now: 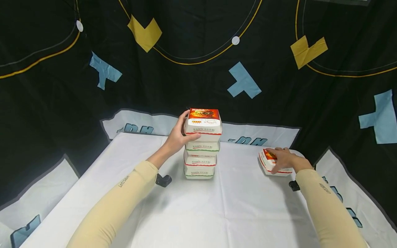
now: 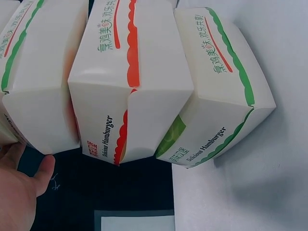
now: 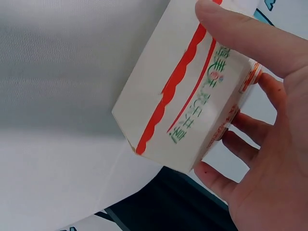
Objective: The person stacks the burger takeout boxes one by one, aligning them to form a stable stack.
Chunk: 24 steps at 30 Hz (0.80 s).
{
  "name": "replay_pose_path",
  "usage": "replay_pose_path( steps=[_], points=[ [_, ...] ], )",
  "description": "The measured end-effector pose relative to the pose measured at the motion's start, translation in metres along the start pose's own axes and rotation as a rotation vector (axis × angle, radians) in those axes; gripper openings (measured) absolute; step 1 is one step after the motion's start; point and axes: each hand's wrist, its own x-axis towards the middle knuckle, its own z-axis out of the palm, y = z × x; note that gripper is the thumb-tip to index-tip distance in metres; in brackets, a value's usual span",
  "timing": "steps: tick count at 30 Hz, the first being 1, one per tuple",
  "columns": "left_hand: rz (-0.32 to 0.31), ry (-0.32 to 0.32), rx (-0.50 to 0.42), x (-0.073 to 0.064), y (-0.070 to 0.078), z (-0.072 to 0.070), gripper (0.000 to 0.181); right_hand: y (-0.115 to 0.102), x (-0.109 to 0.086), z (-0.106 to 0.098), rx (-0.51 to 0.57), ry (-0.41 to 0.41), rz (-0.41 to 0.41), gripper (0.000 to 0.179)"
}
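Note:
Several white cardboard burger boxes stand in a stack near the middle of the table, red-trimmed and green-trimmed ones in turn. My left hand holds the top burger box by its left side, thumb across the lower front and fingers towards the back. Below it in the stack are a green-trimmed box, a red-trimmed box and a green-trimmed bottom box. Off to the right, my right hand grips another red-trimmed burger box, thumb on one side and fingers on its printed top.
A white cloth covers the table. Behind it hangs a black curtain with blue and yellow tape pieces. Dark wrist-camera mounts show beneath the forearms.

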Motion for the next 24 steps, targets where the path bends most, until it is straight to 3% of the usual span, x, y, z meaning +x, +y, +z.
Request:
replay_pose_path(
  steps=[11,18,24],
  points=[
    [-0.006,-0.002,0.008,0.0009,0.0001,0.0007,0.093,-0.0065,-0.0038,0.0018,-0.092,0.037,0.034,0.109],
    [-0.028,-0.009,-0.01,0.0003,0.0025,0.0014,0.096,-0.0024,-0.0024,0.0069,-0.016,0.017,0.027,0.113],
    [-0.014,-0.005,-0.011,0.0013,0.0025,0.0024,0.094,-0.0023,-0.0041,0.0092,-0.023,0.013,0.021,0.113]
  ],
)
